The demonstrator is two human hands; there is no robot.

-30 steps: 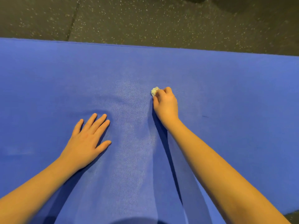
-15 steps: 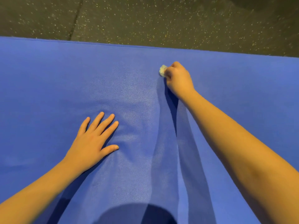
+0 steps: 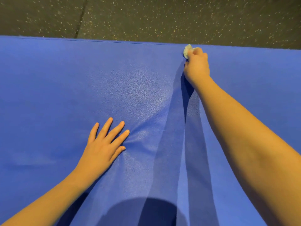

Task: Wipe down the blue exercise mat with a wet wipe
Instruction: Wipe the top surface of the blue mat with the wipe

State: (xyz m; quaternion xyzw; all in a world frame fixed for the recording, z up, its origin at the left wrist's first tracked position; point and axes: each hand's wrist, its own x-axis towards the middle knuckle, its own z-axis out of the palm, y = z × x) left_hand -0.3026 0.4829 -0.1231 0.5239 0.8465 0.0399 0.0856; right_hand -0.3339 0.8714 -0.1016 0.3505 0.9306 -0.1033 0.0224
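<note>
The blue exercise mat (image 3: 57, 88) fills most of the view, its far edge running across the top. My right hand (image 3: 197, 66) is stretched out to that far edge, fingers closed around a crumpled white wet wipe (image 3: 187, 51) that presses on the mat. Only a small part of the wipe shows past my fingers. My left hand (image 3: 104, 144) lies flat on the mat nearer to me, palm down, fingers spread, holding nothing. A paler sheen marks the mat between the two hands.
Dark speckled rubber floor (image 3: 179, 18) lies beyond the mat's far edge, with a seam (image 3: 80, 18) between floor tiles at upper left. My arms and head cast shadows on the near part of the mat.
My right hand has slid the wipe away from me, from the mat's middle to its far edge. My left hand has stayed planted flat on the mat.
</note>
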